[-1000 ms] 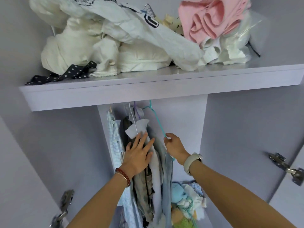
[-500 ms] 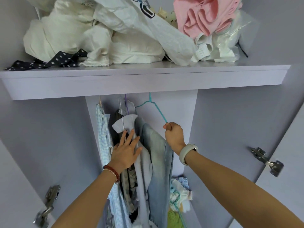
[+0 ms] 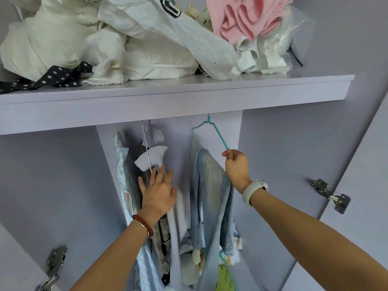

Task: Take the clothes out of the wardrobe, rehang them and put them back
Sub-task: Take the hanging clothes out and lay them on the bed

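Light blue jeans [image 3: 210, 185] hang on a teal wire hanger [image 3: 218, 135] whose hook goes up under the wardrobe shelf. My right hand [image 3: 236, 166] pinches the hanger's right arm beside the jeans. My left hand [image 3: 159, 190] presses with straight fingers against a white garment [image 3: 154, 157] that hangs with several other clothes to the left. A gap of bare back wall separates those clothes from the jeans.
The lilac shelf [image 3: 168, 95] overhead carries white bags, a pink cloth [image 3: 245, 17] and a dotted black ribbon [image 3: 54, 76]. Small clothes and a green item [image 3: 225, 278] lie low behind the jeans. Door hinges [image 3: 329, 194] show at both sides.
My right hand has slid the hanger with the jeans to the right, away from the other clothes. My left hand has stayed pressed on the white garment, holding that bunch to the left.
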A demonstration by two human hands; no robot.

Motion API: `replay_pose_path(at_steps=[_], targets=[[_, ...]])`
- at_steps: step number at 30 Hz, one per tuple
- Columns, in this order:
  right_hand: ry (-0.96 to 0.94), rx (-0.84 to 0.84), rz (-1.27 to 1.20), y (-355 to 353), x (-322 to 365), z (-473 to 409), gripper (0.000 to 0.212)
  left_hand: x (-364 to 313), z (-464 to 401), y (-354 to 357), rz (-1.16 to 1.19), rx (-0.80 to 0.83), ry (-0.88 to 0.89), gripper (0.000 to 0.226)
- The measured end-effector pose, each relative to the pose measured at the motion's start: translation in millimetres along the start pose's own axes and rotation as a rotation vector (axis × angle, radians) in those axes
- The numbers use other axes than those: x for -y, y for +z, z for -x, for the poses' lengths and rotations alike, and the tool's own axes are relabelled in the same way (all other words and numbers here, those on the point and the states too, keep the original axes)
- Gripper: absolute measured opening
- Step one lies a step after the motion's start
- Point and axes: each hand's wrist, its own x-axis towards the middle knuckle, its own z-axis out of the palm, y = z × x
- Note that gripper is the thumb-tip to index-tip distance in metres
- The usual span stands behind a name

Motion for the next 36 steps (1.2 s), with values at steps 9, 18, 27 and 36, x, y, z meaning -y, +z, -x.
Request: replay_pose_path(at_steps=[9, 18, 27, 36], targets=[[-0.044, -0.071, 0.04, -28, -2, -9, 0.03, -16, -9, 21, -0.046, -0.077, 0.039, 0.059], [-0.086, -0.066, 0.095, -70, -46, 45, 0.023, -47, -11, 20, 0.009, -0.23, 0.104, 0.057], [-0.017, -0.001, 0.327, -171, -96, 145, 0.024, -158, -4, 35, 0.68, -0.1, 0.328, 0.055], [0.253, -0.019, 0.656, -294, -113, 262, 0.023, -271, 82, 83, 1.144, 0.235, 0.45, 0.02]])
